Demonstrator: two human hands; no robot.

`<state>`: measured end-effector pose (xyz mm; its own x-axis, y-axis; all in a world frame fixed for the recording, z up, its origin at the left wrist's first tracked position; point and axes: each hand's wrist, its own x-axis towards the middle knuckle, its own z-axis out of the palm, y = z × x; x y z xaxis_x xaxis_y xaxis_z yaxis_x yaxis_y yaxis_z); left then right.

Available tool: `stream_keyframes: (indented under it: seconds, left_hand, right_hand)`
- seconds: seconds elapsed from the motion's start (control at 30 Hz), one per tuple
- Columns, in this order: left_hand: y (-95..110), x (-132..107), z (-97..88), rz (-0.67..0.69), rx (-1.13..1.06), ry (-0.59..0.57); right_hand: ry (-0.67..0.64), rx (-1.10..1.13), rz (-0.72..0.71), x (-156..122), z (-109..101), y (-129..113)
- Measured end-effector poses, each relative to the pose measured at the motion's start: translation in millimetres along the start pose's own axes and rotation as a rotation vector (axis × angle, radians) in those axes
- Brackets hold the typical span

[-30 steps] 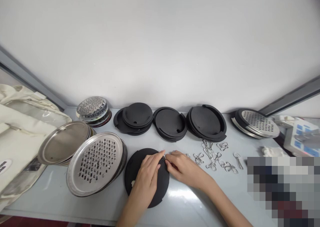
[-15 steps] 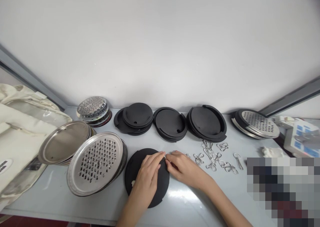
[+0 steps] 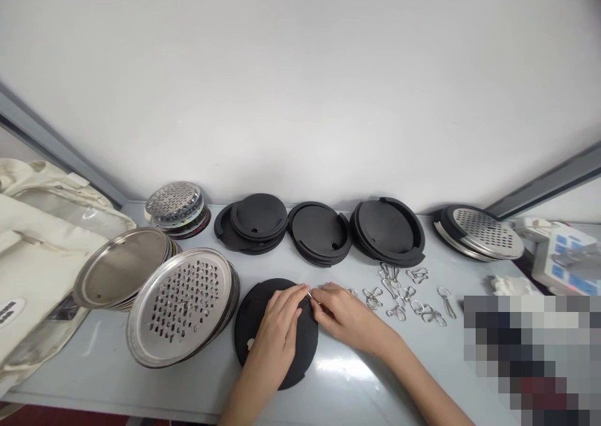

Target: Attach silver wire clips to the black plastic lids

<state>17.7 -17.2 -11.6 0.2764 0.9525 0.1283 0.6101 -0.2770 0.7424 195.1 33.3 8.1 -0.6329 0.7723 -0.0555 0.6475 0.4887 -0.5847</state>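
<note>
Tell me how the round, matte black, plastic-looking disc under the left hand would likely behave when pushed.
The disc would probably slide rather than tip, since it lies flat. It may be light, because its edge looks thin. Its matte surface suggests decent grip.

Black disc flat; shiny metal piece near rim.

Metal bit — mostly hidden, black disc — part-covered, fabric cropped

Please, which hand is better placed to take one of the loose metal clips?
Probably the right hand: it is nearer the loose metal clips, while the left hand rests across the black disc.
</note>
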Motion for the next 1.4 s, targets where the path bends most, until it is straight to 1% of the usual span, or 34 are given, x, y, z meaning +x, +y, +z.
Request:
stream_keyframes:
  seconds: [0.4, 0.6, 0.9, 1.4]
  left_hand:
    - [2.0, 0.6, -1.7, 0.005, -0.022, 0.015]
    - [0.3, 0.7, 0.0, 0.012, 0.002, 0.016]
    - [2.6, -1.1, -1.1, -0.070, 0.029, 0.004]
    - [3.6, -0.5, -2.1, -0.035, 0.016, 0.050]
  right_hand:
    - [0.010, 0.010, -0.018, -1.6, 0.0, 0.5]
    - [0.009, 0.014, -0.029, -1.3, -0.9, 0.1]
    - [0.000, 0.011, -0.007, -1.2, -1.3, -0.8]
    - [0.011, 0.001, -0.023, -1.5, -2.0, -1.1]
